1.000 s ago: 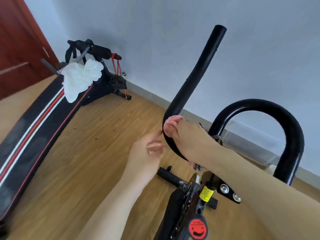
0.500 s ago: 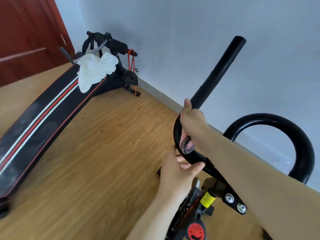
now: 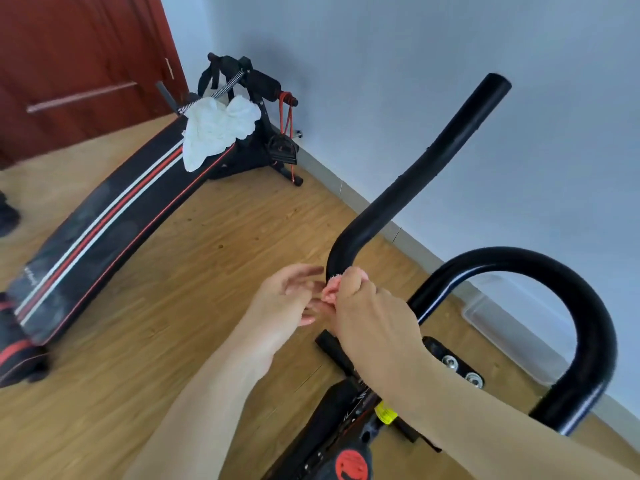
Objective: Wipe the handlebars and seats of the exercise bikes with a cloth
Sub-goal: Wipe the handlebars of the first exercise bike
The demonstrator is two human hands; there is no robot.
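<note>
Your right hand (image 3: 372, 317) is gripping a pink cloth (image 3: 331, 292) against the lower bend of the black handlebar (image 3: 412, 192) at frame centre. Your left hand (image 3: 287, 303) is hovering just beside it, fingers loosely spread, holding nothing. Bare wood floor (image 3: 194, 271) is lying open toward the sit-up bench (image 3: 104, 216) at left.

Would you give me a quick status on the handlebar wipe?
Right hand grips pink cloth at left handlebar bend. Left hand open beside it. Nothing obstructing.

Matt black foam handlebar (image 3: 412, 188), fuzzy pink cloth (image 3: 330, 292), wood-grain floor (image 3: 194, 306).
</note>
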